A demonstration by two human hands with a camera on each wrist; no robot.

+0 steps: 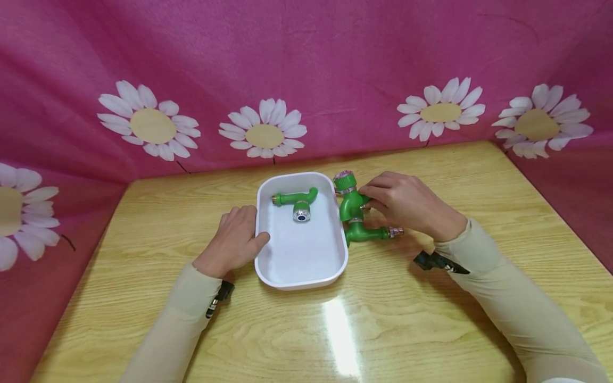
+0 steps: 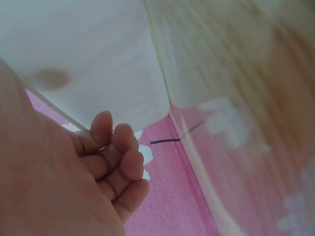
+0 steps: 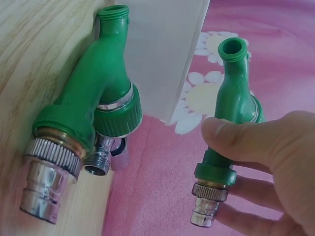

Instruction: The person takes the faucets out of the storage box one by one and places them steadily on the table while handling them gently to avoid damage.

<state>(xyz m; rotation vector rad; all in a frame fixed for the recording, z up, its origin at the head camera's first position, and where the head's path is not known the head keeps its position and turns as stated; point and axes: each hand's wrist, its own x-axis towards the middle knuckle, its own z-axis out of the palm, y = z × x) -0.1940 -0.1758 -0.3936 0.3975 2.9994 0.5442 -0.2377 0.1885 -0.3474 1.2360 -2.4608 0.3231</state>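
Observation:
My left hand (image 1: 234, 239) grips the left rim of a white tray (image 1: 297, 260), thumb over the edge inside and fingers along the outer wall. In the left wrist view the left hand's fingers (image 2: 130, 169) are bent beside that wall. A green tap (image 1: 293, 198) with a chrome end lies in the far part of the tray. By the tray's right side, my right hand (image 1: 407, 205) pinches another green tap (image 3: 231, 101) between thumb and fingers, above the table. Below it rests a further green tap (image 1: 366, 233) with a chrome nozzle, beside the tray wall.
The wooden table (image 1: 397, 319) has a bright reflection in front of the tray. A pink cloth (image 1: 345, 64) with white daisies hangs around the back and sides. Chrome fittings (image 3: 97, 162) show beyond the lying tap in the right wrist view.

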